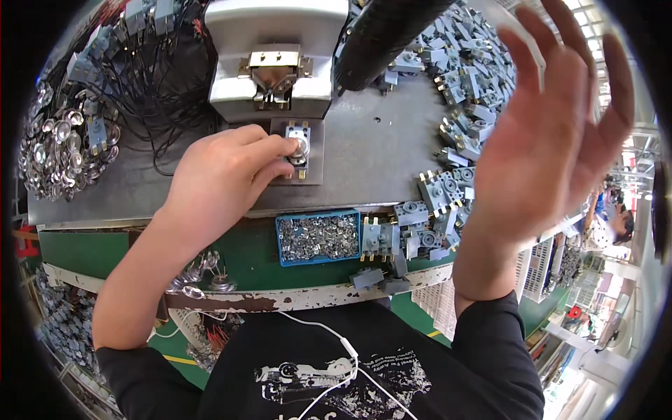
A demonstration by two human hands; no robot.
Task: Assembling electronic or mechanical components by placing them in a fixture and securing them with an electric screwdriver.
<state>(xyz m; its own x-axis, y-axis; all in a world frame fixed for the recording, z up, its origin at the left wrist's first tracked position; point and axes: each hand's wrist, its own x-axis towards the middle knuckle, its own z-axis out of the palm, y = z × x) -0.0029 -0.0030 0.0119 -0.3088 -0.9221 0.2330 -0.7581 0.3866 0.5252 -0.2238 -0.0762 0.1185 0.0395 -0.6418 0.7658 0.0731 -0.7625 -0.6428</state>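
My left hand (224,164) pinches a small round metal part (301,148) between thumb and forefinger. That part sits on a light grey block with brass terminals (299,131), which rests on a square metal plate (316,164) in front of a silver machine head (280,21). Above the block is the machine's metal fixture (274,73). My right hand (553,133) is raised at the right with its fingers spread, holding nothing visible. It is over the right side of the bench, near a pile of grey terminal blocks (458,84).
A blue tray (278,241) of tiny metal pieces stands by the bench's front edge, beside more grey blocks (381,239). Shiny metal discs (66,147) and black cables (150,84) heap at the left. A thick black hose (388,38) slants above the bench.
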